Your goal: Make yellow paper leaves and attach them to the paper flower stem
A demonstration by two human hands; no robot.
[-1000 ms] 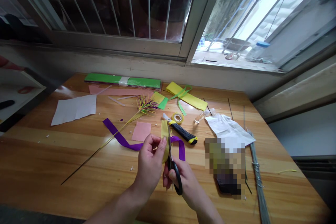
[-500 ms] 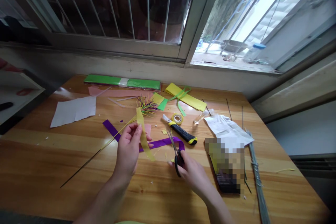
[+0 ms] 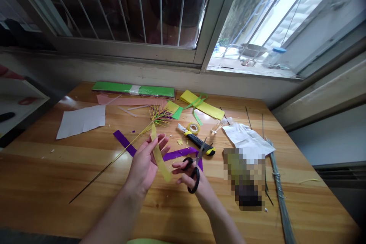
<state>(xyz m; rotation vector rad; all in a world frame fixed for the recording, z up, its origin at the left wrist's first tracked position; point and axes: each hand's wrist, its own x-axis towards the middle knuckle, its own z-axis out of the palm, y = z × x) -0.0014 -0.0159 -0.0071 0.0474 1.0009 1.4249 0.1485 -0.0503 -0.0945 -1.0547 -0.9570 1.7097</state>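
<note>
My left hand point(image 3: 145, 162) pinches a yellow paper strip point(image 3: 161, 160) between thumb and fingers; the strip's lower end hangs free toward my right hand. Black-handled scissors point(image 3: 195, 169) are in my right hand point(image 3: 190, 177), its fingers in the loops, the slightly parted blades pointing up and away. Behind my left hand lies a stem point(image 3: 122, 154) wrapped in yellow at its upper part, dark wire at its lower end, topped by a fringed yellow, green and purple tuft point(image 3: 160, 114). A purple paper strip point(image 3: 177, 154) runs on the table behind both hands.
A utility knife point(image 3: 197, 140) and tape roll point(image 3: 193, 128) lie beyond the scissors. To the right are a small bottle point(image 3: 219, 126), white tissue point(image 3: 246, 137), a blurred-out object point(image 3: 243, 183) and a wire bundle point(image 3: 278, 187). Green packed paper point(image 3: 154, 90) lies by the wall.
My right hand has turned the scissors from pointing up-left to up-right and come nearer the left hand. The left hand has shifted slightly right and its fingers have spread behind the strip.
</note>
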